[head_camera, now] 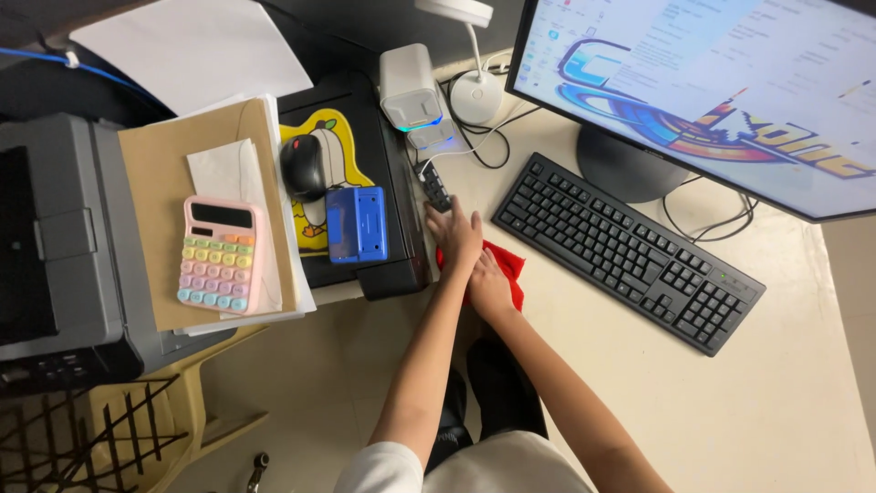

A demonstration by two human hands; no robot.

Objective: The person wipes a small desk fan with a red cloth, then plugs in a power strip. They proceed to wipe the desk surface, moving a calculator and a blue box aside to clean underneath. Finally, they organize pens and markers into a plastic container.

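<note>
A red cloth (507, 266) lies on the cream desk (639, 393), between a black box and the keyboard. My right hand (488, 285) presses down on the cloth and covers most of it. My left hand (454, 234) lies flat just beyond it with fingers spread. Its heel overlaps the right hand and its fingertips reach a small black remote (434, 185). Whether the left hand touches the cloth's left edge is hidden.
A black keyboard (630, 251) sits to the right, with a monitor (712, 82) behind it. To the left, a black box (392, 183) carries a yellow mouse pad (333, 137), a black mouse (302, 166) and a blue box (356, 224). Further left are a pastel calculator (219, 256), a brown folder (151, 210) and a grey printer (55, 246).
</note>
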